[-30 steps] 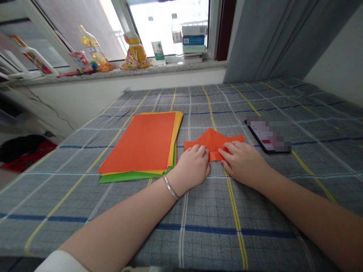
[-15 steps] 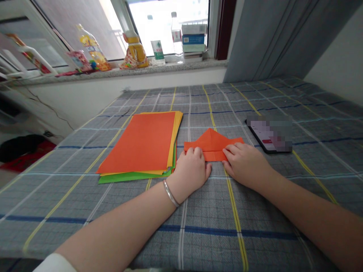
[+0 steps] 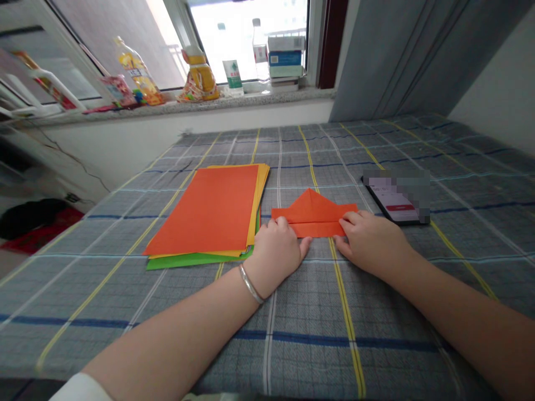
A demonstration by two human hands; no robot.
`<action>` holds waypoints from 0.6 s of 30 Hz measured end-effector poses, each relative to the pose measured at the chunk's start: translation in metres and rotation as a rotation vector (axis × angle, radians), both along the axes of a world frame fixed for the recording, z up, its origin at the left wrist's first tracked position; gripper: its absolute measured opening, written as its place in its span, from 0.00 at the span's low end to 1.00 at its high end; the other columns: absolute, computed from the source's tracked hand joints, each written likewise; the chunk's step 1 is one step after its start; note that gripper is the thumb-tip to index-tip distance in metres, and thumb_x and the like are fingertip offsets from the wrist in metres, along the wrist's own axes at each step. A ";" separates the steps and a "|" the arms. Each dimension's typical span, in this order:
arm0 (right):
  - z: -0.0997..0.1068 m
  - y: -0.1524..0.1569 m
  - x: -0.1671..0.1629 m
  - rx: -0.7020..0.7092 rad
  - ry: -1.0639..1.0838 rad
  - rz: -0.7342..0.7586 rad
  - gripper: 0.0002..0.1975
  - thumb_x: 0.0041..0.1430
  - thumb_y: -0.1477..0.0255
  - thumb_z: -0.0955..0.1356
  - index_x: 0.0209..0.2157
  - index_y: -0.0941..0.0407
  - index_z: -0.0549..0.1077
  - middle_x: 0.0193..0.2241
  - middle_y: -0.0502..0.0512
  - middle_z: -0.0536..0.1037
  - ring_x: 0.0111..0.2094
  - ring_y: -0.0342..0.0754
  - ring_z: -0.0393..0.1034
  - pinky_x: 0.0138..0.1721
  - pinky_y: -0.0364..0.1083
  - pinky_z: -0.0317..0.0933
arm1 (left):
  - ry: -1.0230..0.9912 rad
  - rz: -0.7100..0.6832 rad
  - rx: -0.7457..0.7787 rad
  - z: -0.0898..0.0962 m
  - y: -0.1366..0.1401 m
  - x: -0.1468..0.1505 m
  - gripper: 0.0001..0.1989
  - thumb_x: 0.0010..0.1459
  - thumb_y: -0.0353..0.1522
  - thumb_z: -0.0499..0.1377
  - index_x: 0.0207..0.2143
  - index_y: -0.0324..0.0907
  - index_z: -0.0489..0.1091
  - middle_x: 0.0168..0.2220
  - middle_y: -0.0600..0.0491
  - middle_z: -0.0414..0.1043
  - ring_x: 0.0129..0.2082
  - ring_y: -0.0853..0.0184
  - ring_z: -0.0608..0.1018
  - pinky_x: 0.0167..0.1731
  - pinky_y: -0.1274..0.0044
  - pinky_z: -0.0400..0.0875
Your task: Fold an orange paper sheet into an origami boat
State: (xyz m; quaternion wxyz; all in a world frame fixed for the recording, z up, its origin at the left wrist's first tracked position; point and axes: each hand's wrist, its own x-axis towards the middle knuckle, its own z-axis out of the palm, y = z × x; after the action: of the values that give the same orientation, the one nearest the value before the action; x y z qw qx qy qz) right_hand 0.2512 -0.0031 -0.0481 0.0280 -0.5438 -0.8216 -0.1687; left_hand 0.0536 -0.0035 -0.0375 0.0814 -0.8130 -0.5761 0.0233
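Where left hand point(image 3: 277, 253) and right hand point(image 3: 375, 244) cover folded orange paper point(image 3: 311, 213), their grip is unclear.

Home, cluttered windowsill point(image 3: 259, 100), curtain point(image 3: 393, 61), plaid cloth point(image 3: 309, 312)

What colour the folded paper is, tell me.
The folded paper is orange, seen best in the head view.

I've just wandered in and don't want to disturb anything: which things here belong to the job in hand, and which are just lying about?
In the job:
Folded orange paper, touched by the left hand and right hand
Paper stack beside it, probably, matching orange on top

Just lying about, it seems:
Phone
Boxes and clear bottle on the windowsill
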 end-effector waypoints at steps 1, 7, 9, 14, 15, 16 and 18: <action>0.000 -0.001 0.000 -0.001 0.003 -0.014 0.15 0.62 0.64 0.64 0.32 0.59 0.77 0.35 0.64 0.79 0.37 0.55 0.70 0.30 0.50 0.59 | 0.002 0.010 0.004 0.000 0.000 0.000 0.30 0.65 0.50 0.48 0.40 0.30 0.74 0.38 0.39 0.72 0.38 0.55 0.77 0.32 0.71 0.71; -0.002 -0.002 0.005 0.010 0.040 -0.076 0.14 0.61 0.62 0.66 0.31 0.57 0.77 0.33 0.65 0.78 0.32 0.54 0.72 0.23 0.49 0.56 | 0.018 0.055 0.019 -0.002 0.000 0.001 0.32 0.64 0.51 0.47 0.39 0.30 0.75 0.37 0.37 0.73 0.37 0.53 0.77 0.27 0.72 0.69; -0.003 0.000 0.010 -0.002 0.037 -0.085 0.14 0.60 0.62 0.66 0.30 0.57 0.78 0.32 0.65 0.78 0.31 0.54 0.72 0.22 0.48 0.55 | 0.022 0.057 0.014 -0.001 0.001 0.000 0.32 0.65 0.50 0.47 0.39 0.30 0.75 0.37 0.37 0.73 0.37 0.53 0.76 0.28 0.71 0.69; -0.003 0.003 0.021 -0.047 0.008 -0.121 0.21 0.61 0.57 0.64 0.26 0.57 0.78 0.32 0.65 0.78 0.31 0.55 0.73 0.24 0.49 0.58 | 0.142 -0.053 0.097 -0.001 0.004 -0.005 0.33 0.65 0.50 0.46 0.35 0.32 0.79 0.35 0.37 0.75 0.41 0.51 0.74 0.41 0.63 0.66; -0.003 0.003 0.023 -0.058 0.010 -0.123 0.21 0.61 0.56 0.64 0.26 0.58 0.78 0.32 0.65 0.78 0.32 0.55 0.73 0.25 0.49 0.59 | 0.165 -0.071 0.123 -0.001 0.004 -0.006 0.33 0.66 0.50 0.45 0.34 0.33 0.79 0.35 0.37 0.76 0.41 0.51 0.73 0.42 0.62 0.65; -0.003 0.004 0.024 -0.071 0.014 -0.124 0.21 0.61 0.56 0.64 0.27 0.58 0.78 0.34 0.66 0.78 0.33 0.55 0.73 0.26 0.49 0.59 | 0.180 -0.081 0.145 -0.002 0.005 -0.007 0.33 0.66 0.50 0.45 0.34 0.34 0.80 0.35 0.37 0.76 0.41 0.51 0.72 0.43 0.61 0.64; -0.003 0.005 0.026 -0.105 0.025 -0.119 0.22 0.61 0.56 0.63 0.27 0.58 0.78 0.35 0.67 0.78 0.33 0.56 0.73 0.28 0.50 0.60 | 0.192 -0.084 0.174 -0.003 0.005 -0.009 0.33 0.66 0.51 0.45 0.34 0.35 0.80 0.35 0.38 0.76 0.39 0.52 0.72 0.42 0.62 0.63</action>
State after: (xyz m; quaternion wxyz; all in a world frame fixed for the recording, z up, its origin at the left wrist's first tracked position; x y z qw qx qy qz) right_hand 0.2776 0.0017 -0.0507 -0.0002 -0.5946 -0.7951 -0.1198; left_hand 0.0448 0.0017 -0.0407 0.2074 -0.8203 -0.5308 0.0476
